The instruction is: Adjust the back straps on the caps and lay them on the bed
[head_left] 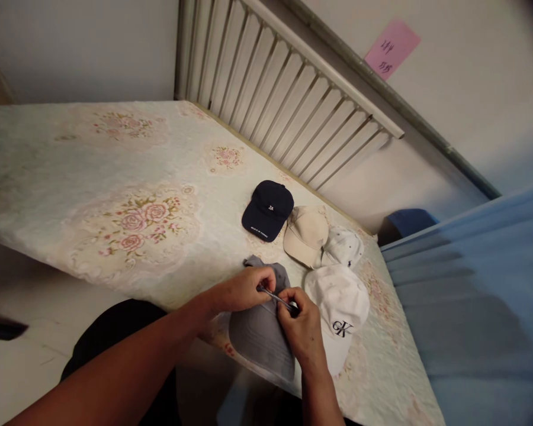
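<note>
A grey cap [262, 340] lies near the front edge of the cloth-covered surface, its brim towards me. Over its crown, my left hand [249, 288] is closed in a pinch on one end of a thin grey strip [273, 296]. The other end is pinched by my right hand [302, 322], where something dark shows between the fingers. I cannot tell whether the strip belongs to the cap. Just right of my right hand is a white cap [340, 296] with black letters. Beyond it are a beige cap [308, 234], a smaller-looking white cap [344, 245] and a navy cap [269, 207].
A pale floral cloth [213, 219] covers the surface. White radiator bars [270, 77] run along the wall behind it. At right hangs a blue curtain [479, 296], with a dark blue object [406, 225] behind it. A pink note [391, 48] is on the wall.
</note>
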Tool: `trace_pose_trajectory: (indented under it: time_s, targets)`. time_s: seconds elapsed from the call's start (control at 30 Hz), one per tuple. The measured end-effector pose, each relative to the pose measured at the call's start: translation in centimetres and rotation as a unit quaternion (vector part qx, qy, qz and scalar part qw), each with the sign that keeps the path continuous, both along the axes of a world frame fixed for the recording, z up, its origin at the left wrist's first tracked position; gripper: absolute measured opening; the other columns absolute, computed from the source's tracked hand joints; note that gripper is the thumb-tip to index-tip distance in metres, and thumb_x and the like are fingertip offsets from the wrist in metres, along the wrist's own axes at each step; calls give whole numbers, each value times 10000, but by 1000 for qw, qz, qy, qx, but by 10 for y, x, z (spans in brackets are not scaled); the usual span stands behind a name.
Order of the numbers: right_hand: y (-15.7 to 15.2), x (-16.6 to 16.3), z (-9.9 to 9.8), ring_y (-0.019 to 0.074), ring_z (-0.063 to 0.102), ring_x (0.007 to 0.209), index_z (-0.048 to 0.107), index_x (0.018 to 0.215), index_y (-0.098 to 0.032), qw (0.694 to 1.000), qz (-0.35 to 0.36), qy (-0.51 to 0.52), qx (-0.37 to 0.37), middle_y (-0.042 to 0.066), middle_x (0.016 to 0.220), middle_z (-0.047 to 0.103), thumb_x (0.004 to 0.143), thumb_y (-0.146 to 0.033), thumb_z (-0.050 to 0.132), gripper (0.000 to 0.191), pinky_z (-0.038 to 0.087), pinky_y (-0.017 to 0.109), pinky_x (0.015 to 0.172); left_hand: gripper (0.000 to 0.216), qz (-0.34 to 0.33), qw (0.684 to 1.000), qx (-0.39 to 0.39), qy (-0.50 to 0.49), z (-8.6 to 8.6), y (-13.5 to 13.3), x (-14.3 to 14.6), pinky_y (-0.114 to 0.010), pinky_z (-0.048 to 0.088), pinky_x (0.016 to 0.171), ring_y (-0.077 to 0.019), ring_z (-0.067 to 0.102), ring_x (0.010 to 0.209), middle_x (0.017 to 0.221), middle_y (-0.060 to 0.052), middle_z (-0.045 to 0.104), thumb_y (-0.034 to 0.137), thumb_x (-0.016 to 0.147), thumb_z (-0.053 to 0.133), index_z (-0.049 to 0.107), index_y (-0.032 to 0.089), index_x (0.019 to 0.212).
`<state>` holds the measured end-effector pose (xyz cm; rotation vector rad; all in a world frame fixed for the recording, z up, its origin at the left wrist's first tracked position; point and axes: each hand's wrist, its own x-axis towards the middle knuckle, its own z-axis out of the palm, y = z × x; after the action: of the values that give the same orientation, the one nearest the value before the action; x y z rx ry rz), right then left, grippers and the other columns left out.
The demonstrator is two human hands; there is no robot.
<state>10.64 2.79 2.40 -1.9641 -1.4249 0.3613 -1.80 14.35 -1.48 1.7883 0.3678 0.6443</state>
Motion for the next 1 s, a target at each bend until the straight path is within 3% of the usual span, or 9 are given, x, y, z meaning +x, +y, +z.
trace_pose_trajectory:
  time_s: [0.43,0.77,0.9,1.0]
  targets:
    - [-1,2,-4,145,549,699,607,806,-187,1000,8,22,-11,-12,743,599,750,-183,533,92,402,261,655,110,-1,1000,8,8,4,0,-1,-206,355,603,-84,450,636,683,49,503,90,655,521,516,163,737]
    - [-3,4,-10,149,549,699,613,785,-194,999,14,29,-35,-9,746,619,791,-225,513,105,397,262,657,141,9,997,69,12,-4,-2,2,-228,383,658,-112,502,706,750,23,559,105,662,548,549,169,789]
    - [-2,8,-17,147,532,652,597,760,-193,999,-41,14,-6,-11,712,604,784,-249,516,102,395,264,628,167,86,993,84,-12,-3,-2,1,-263,406,752,-144,520,818,852,-1,575,162,663,611,560,180,822]
    - [1,12,-17,148,530,639,588,740,-194,996,-85,7,25,-11,694,596,776,-262,515,106,399,264,625,88,180,982,44,-27,2,1,-2,-253,406,705,-133,515,746,766,9,561,254,736,582,548,178,764]
